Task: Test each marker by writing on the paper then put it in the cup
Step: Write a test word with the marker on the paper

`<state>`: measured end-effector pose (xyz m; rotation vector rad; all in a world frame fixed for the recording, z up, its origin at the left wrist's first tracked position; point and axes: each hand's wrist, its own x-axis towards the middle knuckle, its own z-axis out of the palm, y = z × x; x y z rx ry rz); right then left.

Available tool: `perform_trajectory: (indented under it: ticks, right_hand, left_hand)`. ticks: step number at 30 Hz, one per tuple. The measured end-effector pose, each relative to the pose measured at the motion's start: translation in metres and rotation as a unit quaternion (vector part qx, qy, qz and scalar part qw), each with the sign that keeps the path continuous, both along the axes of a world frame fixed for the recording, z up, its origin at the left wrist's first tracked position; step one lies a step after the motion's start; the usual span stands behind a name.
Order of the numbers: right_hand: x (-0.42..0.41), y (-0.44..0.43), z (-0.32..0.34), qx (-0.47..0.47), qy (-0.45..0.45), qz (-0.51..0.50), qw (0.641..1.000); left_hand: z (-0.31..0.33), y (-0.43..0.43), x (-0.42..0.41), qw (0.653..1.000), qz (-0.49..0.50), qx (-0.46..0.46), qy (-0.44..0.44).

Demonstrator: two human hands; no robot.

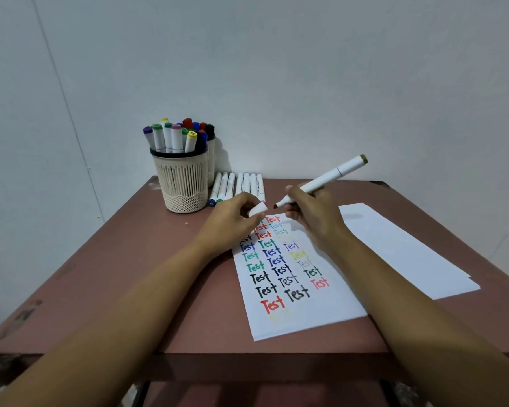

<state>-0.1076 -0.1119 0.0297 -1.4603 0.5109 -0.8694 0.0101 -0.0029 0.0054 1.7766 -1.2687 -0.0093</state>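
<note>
Grips a white marker [321,185] in the right hand [315,215], fingers curled round the barrel close to the bare brown tip, tail aimed toward 2 o'clock. Pinches its loose cap [256,209] in the left hand [232,221], between thumb and fingertips. Holds both near the 12 o'clock edge of the paper [303,318], filled with three columns of coloured "Test" words; cannot tell whether the tip touches anything. Judging by looks: light, stiff, smooth plastic, probably a little slick, so better taken low on the barrel for writing and at mid-barrel for carrying. Likely needs only light pressure, given a soft felt tip. Calls for care with the cap, small and easy to drop, and for a firm push to seat it. Finds the cup [182,183] at about 10 o'clock from the paper, toward the far left corner of the table [115,274], crowded with capped markers, so probably demands a gap picked before dropping in. Shows a row of loose markers [238,185] lying at 11 o'clock, just beside the cup, and a blank sheet [409,251] at 3 o'clock.
</note>
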Motion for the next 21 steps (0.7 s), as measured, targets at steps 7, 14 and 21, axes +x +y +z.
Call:
perform_trajectory:
  ticks: [7, 14, 21]
  right_hand:
    - [0.003, 0.001, -0.004, -0.001, -0.032, 0.062, 0.998]
    - [-0.001, 0.002, -0.006, -0.002, 0.016, 0.093, 0.995]
    - [-0.003, 0.000, -0.007, 0.042, 0.016, 0.159, 0.986]
  left_hand:
    - [-0.001, 0.002, -0.004, 0.998, -0.029, -0.033, -0.044]
    - [0.001, 0.005, -0.008, 0.997, -0.031, -0.040, -0.056]
    - [0.001, 0.008, -0.013, 0.992, -0.046, -0.047, -0.112]
